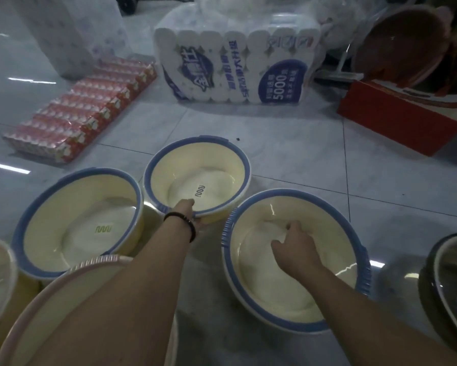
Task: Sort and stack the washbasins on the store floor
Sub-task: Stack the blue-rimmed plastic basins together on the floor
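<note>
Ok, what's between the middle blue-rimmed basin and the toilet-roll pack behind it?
Head view: bare floor tile between middle basin and toilet-roll pack, save one dark speck by the basin's far rim.

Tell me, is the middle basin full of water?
Empty. The middle basin shows its bare cream bottom and a squiggle mark.

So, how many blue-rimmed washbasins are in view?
3: the left basin; the middle basin, held by the left hand; the right basin, with the right hand inside. Others may be nested underneath.
</note>
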